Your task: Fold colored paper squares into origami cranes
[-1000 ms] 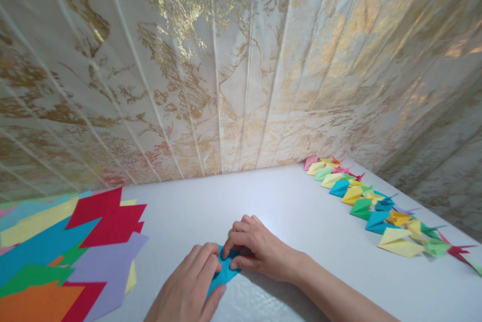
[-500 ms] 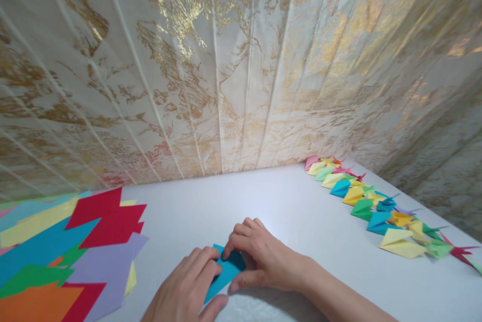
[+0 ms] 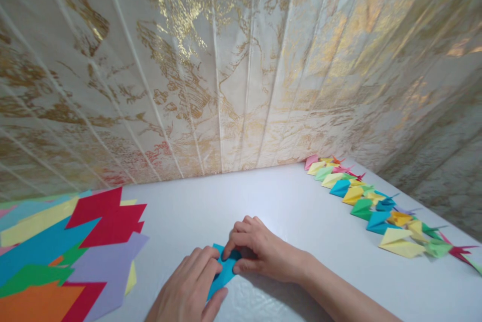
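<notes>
A small folded piece of blue paper point(image 3: 225, 276) lies on the white table at the front middle, partly covered by my fingers. From the left, my left hand point(image 3: 194, 279) grips it, fingertips on its upper left side and thumb by its lower edge. My right hand point(image 3: 254, 251) pinches the paper's right side, with the index finger on top and the thumb on its lower right edge. The far corner shows between both hands.
Overlapping coloured paper sheets, among them a red sheet point(image 3: 113, 221) and a lilac sheet point(image 3: 107, 272), lie on the left of the table point(image 3: 181, 211). Rows of folded paper cranes point(image 3: 380, 221) line the right side. Behind hangs a gold-patterned curtain point(image 3: 211, 86).
My right thumb has moved up and inward over the paper, and its right edge now looks folded in, so the piece is narrower. My left hand has shifted slightly right.
</notes>
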Demonstrator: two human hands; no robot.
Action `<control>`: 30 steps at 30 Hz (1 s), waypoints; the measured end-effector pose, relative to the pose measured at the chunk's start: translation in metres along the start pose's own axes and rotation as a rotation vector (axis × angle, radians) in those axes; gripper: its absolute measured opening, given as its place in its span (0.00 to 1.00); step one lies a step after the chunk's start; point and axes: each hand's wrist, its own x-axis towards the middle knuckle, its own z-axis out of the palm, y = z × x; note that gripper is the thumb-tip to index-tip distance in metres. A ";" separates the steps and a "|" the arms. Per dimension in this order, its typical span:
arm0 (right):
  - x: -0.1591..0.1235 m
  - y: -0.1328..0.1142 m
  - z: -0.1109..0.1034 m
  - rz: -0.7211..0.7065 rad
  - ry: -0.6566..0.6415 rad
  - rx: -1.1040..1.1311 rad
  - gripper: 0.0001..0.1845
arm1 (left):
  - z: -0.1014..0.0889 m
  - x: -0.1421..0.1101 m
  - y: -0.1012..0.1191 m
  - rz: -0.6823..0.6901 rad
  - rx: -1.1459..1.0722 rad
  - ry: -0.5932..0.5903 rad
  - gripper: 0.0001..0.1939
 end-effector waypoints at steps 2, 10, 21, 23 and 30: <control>0.001 -0.001 -0.001 0.013 -0.011 -0.013 0.12 | -0.004 0.002 0.003 -0.020 -0.009 -0.044 0.07; 0.000 -0.001 -0.002 0.024 -0.031 -0.003 0.12 | -0.014 0.005 0.009 -0.089 -0.078 -0.076 0.06; 0.001 -0.015 0.010 0.095 0.075 -0.052 0.06 | -0.024 0.012 0.006 -0.079 -0.138 -0.100 0.08; 0.003 -0.014 0.014 0.112 0.092 -0.052 0.04 | -0.021 0.011 0.007 -0.138 -0.152 -0.074 0.07; 0.008 -0.017 0.019 0.197 0.157 -0.010 0.04 | -0.015 0.012 -0.001 -0.264 -0.086 -0.003 0.05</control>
